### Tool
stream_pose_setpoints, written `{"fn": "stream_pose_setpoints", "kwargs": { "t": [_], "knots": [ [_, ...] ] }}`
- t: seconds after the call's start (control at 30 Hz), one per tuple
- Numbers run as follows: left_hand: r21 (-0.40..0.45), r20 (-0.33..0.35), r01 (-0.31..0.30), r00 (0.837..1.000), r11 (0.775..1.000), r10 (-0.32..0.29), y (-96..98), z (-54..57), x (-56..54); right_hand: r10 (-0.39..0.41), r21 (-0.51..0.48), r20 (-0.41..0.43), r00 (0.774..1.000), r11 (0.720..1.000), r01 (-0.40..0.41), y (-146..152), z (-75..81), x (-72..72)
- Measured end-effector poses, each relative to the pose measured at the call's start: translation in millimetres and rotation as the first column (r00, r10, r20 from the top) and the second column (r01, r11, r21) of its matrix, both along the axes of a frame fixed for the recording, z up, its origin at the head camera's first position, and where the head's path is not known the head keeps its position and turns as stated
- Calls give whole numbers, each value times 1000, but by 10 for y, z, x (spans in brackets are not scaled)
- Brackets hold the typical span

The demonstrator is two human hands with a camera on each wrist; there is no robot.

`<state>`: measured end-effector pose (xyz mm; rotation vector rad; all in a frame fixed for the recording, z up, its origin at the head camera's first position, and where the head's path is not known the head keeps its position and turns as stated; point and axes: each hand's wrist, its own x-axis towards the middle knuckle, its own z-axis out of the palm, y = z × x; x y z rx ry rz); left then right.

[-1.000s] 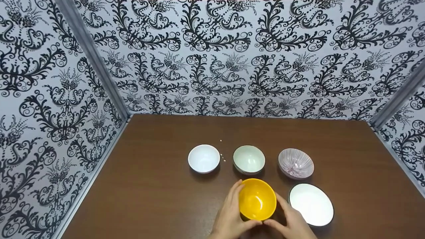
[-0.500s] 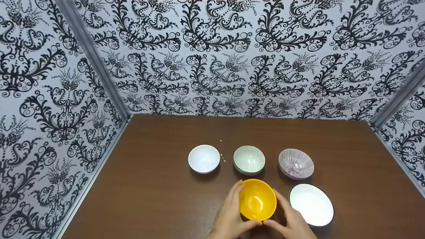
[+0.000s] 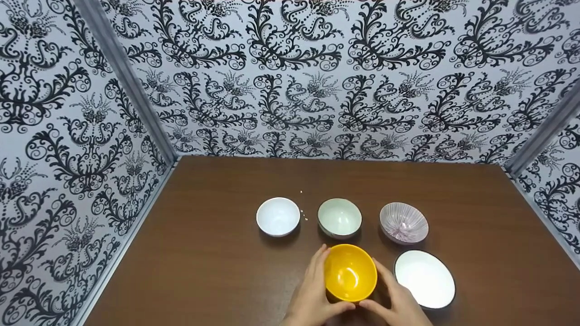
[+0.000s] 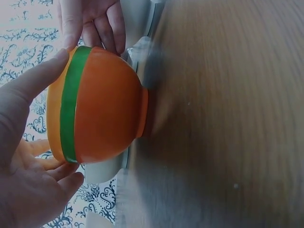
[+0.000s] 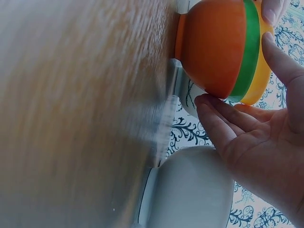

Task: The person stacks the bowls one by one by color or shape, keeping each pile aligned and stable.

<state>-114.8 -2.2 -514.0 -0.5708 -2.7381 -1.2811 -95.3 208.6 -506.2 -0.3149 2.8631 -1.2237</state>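
Note:
A bowl (image 3: 349, 274), yellow inside, sits upright between both hands near the table's front. Its outside (image 4: 104, 104) is orange with a green band below a yellow rim, as the left wrist view shows. My left hand (image 3: 310, 290) holds its left side, thumb at the near rim and fingers curved along the wall. On the opposite side my right hand (image 3: 396, 296) holds it the same way, and the two thumbs nearly meet at the front. In the right wrist view the right fingers (image 5: 228, 116) lie against the bowl's lower side. The bowl's foot is right at the tabletop.
Behind the yellow bowl stand a white bowl (image 3: 278, 217), a pale green bowl (image 3: 340, 218) and a striped purplish bowl (image 3: 403, 222) in a row. A white oval dish (image 3: 425, 279) is close beside the right hand. Small white crumbs (image 3: 304, 215) lie on the brown table (image 3: 204, 253).
The yellow bowl and the left hand have shifted very slightly to the left. Both hands keep their hold, and the other bowls have not moved.

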Motion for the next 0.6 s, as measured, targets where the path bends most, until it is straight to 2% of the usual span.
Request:
{"fn": "stream_pose_setpoints", "kwargs": {
  "t": [0.2,0.27,0.4,0.47,0.6],
  "knots": [
    [24,61,-16,998,1000,15,-16,11,5,6,-10,29,1000,1000,-6,3,12,-8],
    [26,49,-15,999,1000,13,-19,7,3,13,-25,42,999,1000,-12,7,9,-10],
    [27,-25,-2,1000,1000,2,-30,-25,-1,31,-59,70,997,998,-26,15,3,-16],
    [25,-32,-1,999,1000,2,-32,-28,-4,31,-58,74,997,998,-27,17,2,-19],
    [25,-4,-3,1000,1000,3,-32,-16,-4,30,-45,73,997,999,-27,20,2,-19]
  ]
}}
